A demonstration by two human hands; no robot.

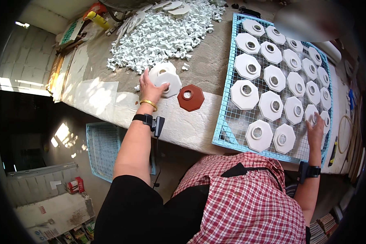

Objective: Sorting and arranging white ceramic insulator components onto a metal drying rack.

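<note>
My left hand [149,91] reaches over the near edge of the table, thumb and fingers closed on a white octagonal plate [173,82] with a round hole. Another white plate [162,68] lies partly under it. Just right of them is a reddish-brown octagonal piece [190,98] with an off-centre hole. At the right side of a blue wire rack [222,122], my right hand [314,129] has its fingers on a white octagonal plate [311,110] and grips it. Several similar white plates [259,135] with raised round collars stand in rows on the rack.
A large heap of small white pronged pieces [162,40] covers the far left of the table [122,110], with more flat plates [179,8] on top. A second blue rack [103,146] is below the table edge. A yellow-handled tool [333,151] lies at the right.
</note>
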